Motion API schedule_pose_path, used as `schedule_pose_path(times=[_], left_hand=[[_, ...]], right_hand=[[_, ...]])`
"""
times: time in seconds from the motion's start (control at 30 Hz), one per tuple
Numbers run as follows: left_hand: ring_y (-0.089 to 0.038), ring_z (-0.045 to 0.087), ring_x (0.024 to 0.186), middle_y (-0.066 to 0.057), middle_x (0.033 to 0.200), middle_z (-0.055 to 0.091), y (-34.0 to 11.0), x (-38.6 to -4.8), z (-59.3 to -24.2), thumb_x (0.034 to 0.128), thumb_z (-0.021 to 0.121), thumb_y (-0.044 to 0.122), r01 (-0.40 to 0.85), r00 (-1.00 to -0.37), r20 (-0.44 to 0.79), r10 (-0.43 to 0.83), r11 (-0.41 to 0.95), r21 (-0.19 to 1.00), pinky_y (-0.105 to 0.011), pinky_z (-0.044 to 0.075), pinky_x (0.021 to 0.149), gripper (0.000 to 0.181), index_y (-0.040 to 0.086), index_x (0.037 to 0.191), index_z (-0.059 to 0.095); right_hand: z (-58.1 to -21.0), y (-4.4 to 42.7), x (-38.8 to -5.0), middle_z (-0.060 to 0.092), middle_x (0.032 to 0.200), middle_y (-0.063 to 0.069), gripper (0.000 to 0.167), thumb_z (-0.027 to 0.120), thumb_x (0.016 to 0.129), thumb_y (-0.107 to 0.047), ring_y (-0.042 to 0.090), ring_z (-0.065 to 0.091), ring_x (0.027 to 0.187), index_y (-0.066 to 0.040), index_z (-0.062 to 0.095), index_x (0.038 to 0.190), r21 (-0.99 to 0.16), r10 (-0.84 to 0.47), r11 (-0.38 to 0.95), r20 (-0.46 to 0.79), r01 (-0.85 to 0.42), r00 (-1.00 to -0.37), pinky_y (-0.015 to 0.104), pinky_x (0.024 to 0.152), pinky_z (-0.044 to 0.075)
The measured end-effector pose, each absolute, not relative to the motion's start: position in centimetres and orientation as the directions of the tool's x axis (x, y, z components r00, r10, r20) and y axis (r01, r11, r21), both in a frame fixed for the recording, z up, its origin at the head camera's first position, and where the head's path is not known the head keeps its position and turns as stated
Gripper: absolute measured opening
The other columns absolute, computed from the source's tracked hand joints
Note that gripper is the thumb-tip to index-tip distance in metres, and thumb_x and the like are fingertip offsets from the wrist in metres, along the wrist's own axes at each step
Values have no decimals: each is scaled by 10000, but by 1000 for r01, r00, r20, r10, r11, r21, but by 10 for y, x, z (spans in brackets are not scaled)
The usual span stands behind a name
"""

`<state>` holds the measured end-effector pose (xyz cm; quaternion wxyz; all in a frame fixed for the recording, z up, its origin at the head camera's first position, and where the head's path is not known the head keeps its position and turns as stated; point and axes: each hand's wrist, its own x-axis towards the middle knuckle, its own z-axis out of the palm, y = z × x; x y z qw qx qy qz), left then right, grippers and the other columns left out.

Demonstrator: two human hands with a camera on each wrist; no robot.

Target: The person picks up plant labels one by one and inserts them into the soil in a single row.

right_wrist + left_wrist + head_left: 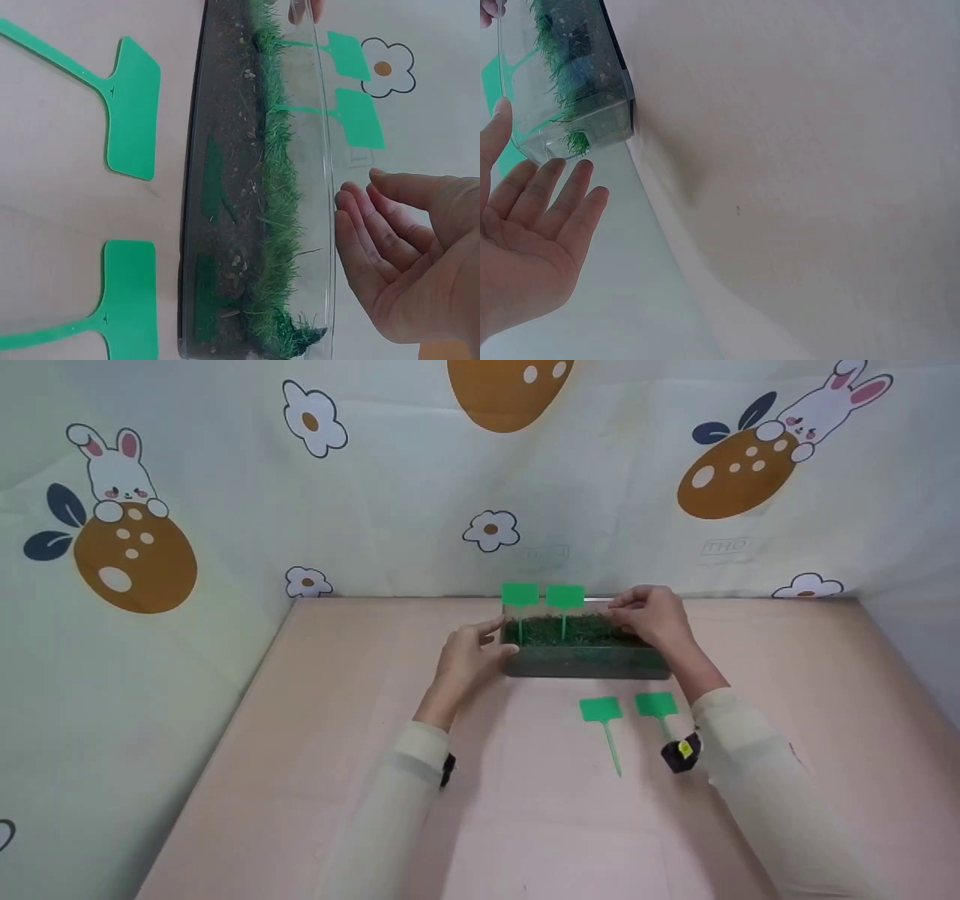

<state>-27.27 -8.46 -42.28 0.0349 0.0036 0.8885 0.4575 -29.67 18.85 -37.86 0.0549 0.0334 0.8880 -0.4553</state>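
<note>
A clear box [585, 663] of dark soil and green grass [600, 624] stands near the table's back edge. Two green T-shaped tags [520, 594] [565, 596] stand upright in its left half. At the box's left end, my left hand [466, 664] touches the wall with thumb and fingers spread apart; the left wrist view shows the hand [540, 232] with fairly straight fingers. My right hand [658, 619] is over the right half. In the right wrist view, that hand [412, 247] has loosely bent fingers beside the box's top rim [328, 172], with nothing visible between them.
Two more green tags lie on the pink table [337, 750] in front of the box, one [601, 709] near the middle and another [656, 704] partly covered by a black wrist camera [681, 755]. A patterned cloth [390, 487] hangs behind.
</note>
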Motion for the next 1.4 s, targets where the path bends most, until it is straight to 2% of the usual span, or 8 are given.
schedule_pose_path(times=[0.1,0.3,0.4,0.83,1.13,1.27,1.4], left_hand=[[-206,562,1341,17,1486,545,-85,-272,-423,886,762,294,-29,-998,-60,35,578,816,-382,512,1053,596,279,1440,543],[-211,561,1342,10,1488,541,-85,-272,-424,890,758,306,3,-998,-33,52,580,815,-400,493,1075,603,276,1449,532],[-216,560,1343,8,1490,539,-85,-272,-424,891,758,308,12,-998,-25,56,575,818,-402,488,1081,604,267,1450,531],[-221,557,1347,6,1494,536,-85,-272,-423,889,760,296,2,-998,-35,55,561,828,-391,500,1067,606,269,1450,530],[-224,555,1348,10,1491,540,-86,-272,-424,894,756,297,10,-998,-28,59,560,829,-401,491,1077,593,251,1444,540],[-206,558,1345,23,1491,540,-86,-274,-424,885,764,301,-6,-998,-43,53,563,826,-390,506,1060,600,280,1442,540],[-193,559,1343,36,1493,537,-86,-274,-424,877,768,308,-19,-997,-55,46,566,824,-385,509,1056,606,299,1438,540]], right_hand=[[-377,190,-295,702,1155,153,258,636,984,-222,214,669,959,-30,682,1150,-811,3,575,-127,106,-992,342,887,588],[-376,194,-293,751,990,90,259,680,955,-229,148,701,843,-12,702,1095,-825,-1,561,-84,69,-996,266,764,598],[-376,196,-291,749,953,55,256,684,951,-224,132,700,830,-11,703,1092,-832,-1,550,-80,66,-997,245,741,594],[-374,197,-282,725,1080,124,278,670,963,-227,202,689,948,-17,686,1144,-836,-20,545,-86,61,-996,262,802,600],[-372,198,-274,715,1121,151,297,679,960,-249,98,670,892,-28,689,1158,-839,-42,543,-79,43,-996,275,837,599],[-373,198,-270,735,1060,133,288,683,955,-228,104,692,871,-5,694,1138,-839,-62,543,-66,22,-996,267,800,603],[-374,198,-266,736,924,20,250,690,946,-195,77,681,794,17,697,1078,-843,-88,538,-58,1,-994,264,760,604]])
